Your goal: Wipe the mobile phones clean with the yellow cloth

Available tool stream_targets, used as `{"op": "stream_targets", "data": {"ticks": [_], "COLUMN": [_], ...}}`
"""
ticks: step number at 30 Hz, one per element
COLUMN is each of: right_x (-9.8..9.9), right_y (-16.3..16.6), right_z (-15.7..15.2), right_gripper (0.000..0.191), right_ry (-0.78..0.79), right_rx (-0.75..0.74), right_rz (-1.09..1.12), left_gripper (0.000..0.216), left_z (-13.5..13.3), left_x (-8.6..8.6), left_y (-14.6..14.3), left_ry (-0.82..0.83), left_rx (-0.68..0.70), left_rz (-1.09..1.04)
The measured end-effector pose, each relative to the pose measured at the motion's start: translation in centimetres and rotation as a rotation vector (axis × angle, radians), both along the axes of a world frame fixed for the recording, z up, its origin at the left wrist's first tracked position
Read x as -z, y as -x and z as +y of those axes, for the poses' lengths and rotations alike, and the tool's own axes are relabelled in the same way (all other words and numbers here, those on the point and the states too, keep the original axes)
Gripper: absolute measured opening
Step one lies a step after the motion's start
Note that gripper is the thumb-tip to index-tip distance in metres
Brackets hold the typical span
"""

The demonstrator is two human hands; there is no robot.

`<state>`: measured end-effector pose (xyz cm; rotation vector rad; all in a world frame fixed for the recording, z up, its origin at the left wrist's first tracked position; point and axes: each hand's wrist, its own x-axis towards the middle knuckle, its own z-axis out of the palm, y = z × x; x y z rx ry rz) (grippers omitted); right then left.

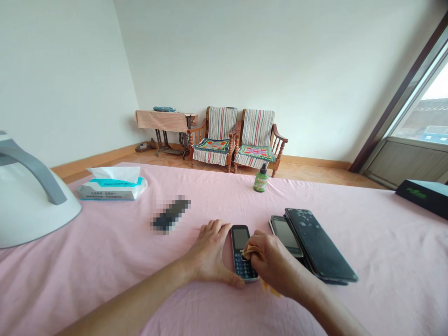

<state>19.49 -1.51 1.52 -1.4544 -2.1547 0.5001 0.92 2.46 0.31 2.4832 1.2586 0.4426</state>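
left hand (213,249) spans phone (241,238) end to end; right hand (271,254) bunches cloth (252,252) on keypad (241,269). brace firm, wipe lightly.

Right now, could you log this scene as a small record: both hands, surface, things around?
left hand: braces phone, thumb at its lower end
right hand: presses cloth on phone's keypad
surface: pink tablecloth
right of phone: second phone, black slab
left: tissues, pixelated dark item
beyond: green bottle
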Motion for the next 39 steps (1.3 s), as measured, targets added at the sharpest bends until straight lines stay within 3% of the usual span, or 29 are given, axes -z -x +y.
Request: {"op": "stream_targets", "data": {"ticks": [19, 25, 39], "right_x": [0.2, -0.3, -1.1], "right_y": [0.7, -0.5, -1.0], "right_z": [0.1, 0.1, -0.7], "right_gripper": [0.017, 0.02, 0.024], "right_ry": [-0.007, -0.009, 0.09], "right_rx": [-0.014, 0.018, -0.083], "right_rz": [0.006, -0.007, 0.031], "left_gripper": [0.1, 0.099, 0.103], "left_z": [0.0, -0.1, -0.1], "left_x": [0.1, -0.4, 0.0], "left_y": [0.0, -0.1, 0.1], "left_ry": [-0.002, 0.018, -0.004], "left_rx": [0.001, -0.001, 0.004], "left_rz": [0.011, 0.008, 0.002]}}
